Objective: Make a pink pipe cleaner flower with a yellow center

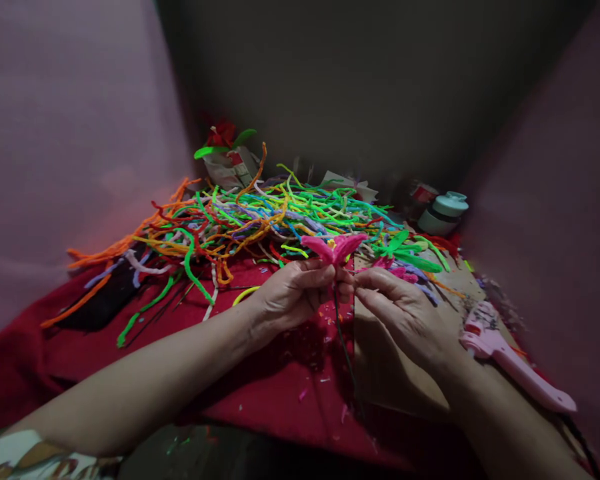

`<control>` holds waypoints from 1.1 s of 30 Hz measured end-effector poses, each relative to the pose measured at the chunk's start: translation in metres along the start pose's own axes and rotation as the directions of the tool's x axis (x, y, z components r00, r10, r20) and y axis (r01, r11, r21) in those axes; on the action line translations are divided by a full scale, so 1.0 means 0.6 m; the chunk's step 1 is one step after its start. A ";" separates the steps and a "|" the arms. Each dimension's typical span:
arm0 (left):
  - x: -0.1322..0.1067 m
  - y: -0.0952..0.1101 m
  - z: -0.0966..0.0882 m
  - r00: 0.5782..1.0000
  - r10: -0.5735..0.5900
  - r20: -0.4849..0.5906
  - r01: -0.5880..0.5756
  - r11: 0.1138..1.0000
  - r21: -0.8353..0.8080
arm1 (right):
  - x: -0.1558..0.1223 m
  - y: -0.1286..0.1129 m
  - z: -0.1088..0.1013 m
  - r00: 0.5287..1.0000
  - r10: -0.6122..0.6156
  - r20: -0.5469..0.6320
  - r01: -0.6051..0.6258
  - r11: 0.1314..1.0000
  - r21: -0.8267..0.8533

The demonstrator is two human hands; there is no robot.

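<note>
My left hand [307, 287] is closed round the base of a pink pipe-cleaner flower [333, 249] with a small yellow centre. A thin dark stem [341, 340] hangs down below it over the red cloth. Close on the right, my right hand [397, 303] has its thumb and forefinger pinched together near the flower's base. What lies between those fingertips, if anything, is too small to make out. Behind the hands spreads a big heap of coloured pipe cleaners [280, 213]. Green pipe-cleaner leaves [403, 250] and more pink petals [393, 269] lie just beyond my right hand.
A pink glue gun [515, 367] rests at the right beside my forearm, its cord running down. Under my right hand is a cardboard sheet [395, 373]. A pale green jar [443, 213] stands at the back right. Small scraps dot the red cloth [260, 400].
</note>
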State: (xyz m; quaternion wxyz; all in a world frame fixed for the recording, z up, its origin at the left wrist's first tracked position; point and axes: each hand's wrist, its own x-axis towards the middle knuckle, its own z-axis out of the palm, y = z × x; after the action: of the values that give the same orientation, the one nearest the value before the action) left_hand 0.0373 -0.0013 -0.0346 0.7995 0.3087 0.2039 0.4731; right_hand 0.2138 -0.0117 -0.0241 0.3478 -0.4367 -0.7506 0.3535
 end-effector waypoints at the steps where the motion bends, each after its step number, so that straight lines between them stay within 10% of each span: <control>1: 0.000 -0.001 0.000 1.000 0.001 -0.003 -0.001 1.000 -0.001 | 0.000 0.000 0.001 1.000 -0.012 -0.023 0.012 1.000 0.002; 14: -0.008 0.001 0.009 0.996 0.012 -0.084 -0.007 0.998 0.062 | -0.013 -0.030 -0.031 0.969 -0.171 -0.180 0.166 0.985 -0.044; 21: -0.013 -0.011 0.018 0.996 -0.078 -0.045 0.085 0.983 0.160 | -0.002 -0.036 -0.010 0.995 -0.092 -0.042 0.096 0.988 0.124; 33: -0.011 -0.021 0.013 0.997 -0.011 -0.074 0.033 0.954 0.297 | -0.005 -0.035 0.012 0.978 0.129 -0.163 -0.098 0.977 0.188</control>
State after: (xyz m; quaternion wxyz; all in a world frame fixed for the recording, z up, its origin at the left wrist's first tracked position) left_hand 0.0474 -0.0139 -0.0373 0.7412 0.4063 0.3049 0.4388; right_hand 0.2004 -0.0237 -0.0108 0.4289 -0.4753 -0.6563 0.3993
